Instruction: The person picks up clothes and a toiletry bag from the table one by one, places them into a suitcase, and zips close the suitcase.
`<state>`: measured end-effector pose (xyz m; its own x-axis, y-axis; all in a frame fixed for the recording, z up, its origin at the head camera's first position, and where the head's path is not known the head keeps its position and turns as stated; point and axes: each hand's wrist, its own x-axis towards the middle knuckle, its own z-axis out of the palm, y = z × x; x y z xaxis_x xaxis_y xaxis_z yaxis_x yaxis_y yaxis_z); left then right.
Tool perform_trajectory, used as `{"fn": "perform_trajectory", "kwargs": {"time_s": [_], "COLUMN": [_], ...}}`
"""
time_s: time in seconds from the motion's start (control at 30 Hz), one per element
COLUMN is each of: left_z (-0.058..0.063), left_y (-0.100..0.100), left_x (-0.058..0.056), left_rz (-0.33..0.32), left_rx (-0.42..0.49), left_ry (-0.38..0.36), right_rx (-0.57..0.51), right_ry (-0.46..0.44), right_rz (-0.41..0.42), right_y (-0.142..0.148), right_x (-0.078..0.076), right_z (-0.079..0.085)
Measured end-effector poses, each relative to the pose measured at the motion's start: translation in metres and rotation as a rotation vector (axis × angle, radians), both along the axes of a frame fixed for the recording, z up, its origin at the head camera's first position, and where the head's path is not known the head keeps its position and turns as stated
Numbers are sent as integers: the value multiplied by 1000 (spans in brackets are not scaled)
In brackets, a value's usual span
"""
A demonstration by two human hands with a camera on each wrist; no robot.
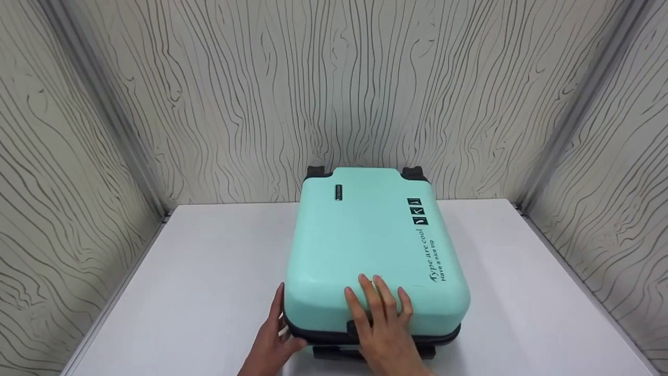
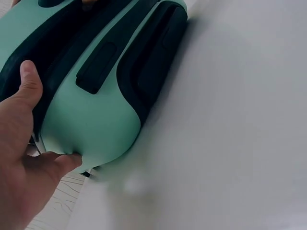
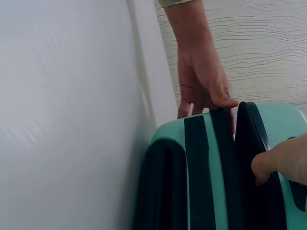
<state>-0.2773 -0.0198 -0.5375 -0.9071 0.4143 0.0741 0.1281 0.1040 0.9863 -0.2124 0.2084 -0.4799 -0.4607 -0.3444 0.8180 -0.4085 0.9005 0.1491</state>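
Note:
A mint-green hard-shell suitcase lies flat, its wheels pointing away and its handle side facing me. My left hand grips the near left corner. In the left wrist view its thumb lies against the black rim, and other fingers bend at the corner. My right hand spreads its fingers over the near edge of the lid. Its thumb presses at the lid's black rim, where a dark gap shows between the two halves. A black carry handle is partly covered by the right hand.
A white tabletop carries the suitcase. Wood-grain panels stand behind it and on both sides, with grey strips at the corners. A flat black handle bar runs along the suitcase's near end.

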Motion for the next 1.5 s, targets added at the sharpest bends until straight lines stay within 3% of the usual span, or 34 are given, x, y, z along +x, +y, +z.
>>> {"fn": "perform_trajectory", "kwargs": {"time_s": [0.23,0.3,0.37,0.5,0.57,0.6,0.67,0.73,0.8,0.87,0.93,1.03,1.1,1.27,1.4,1.5], "left_z": [0,-1,-2,-4,-4,-4,-5,-6,-7,-8,-8,-7,-6,-4,-2,-2], "left_y": [1,1,1,2,4,4,4,3,3,4,6,10,12,16,22,27], "left_x": [3,3,4,6,6,6,6,6,7,8,10,13,15,15,13,13], "left_rz": [25,36,44,55,67,70,77,81,82,83,92,120,140,172,189,226], "left_rx": [-23,-41,-54,-66,-71,-76,-89,-97,-104,-116,-144,-202,-234,-247,-236,-265], "left_ry": [55,74,90,100,104,109,126,135,139,151,169,203,207,195,223,287], "right_rx": [87,99,80,-118,-291,-396,-590,-751,-873,-972,-1072,-1154,-1155,-1061,-873,-702], "right_ry": [-77,-127,-164,-105,-50,-66,-175,-388,-646,-866,-1030,-1123,-1121,-1064,-974,-884], "right_rz": [-12,18,99,263,255,219,130,56,32,76,132,193,188,86,-6,-93], "right_y": [-2,2,11,49,78,93,122,147,166,178,185,191,192,197,202,205], "right_x": [1,5,9,12,8,4,-6,-15,-23,-27,-29,-28,-27,-28,-32,-35], "right_z": [-3,2,10,32,42,46,46,37,21,3,-12,-26,-31,-32,-33,-32]}}
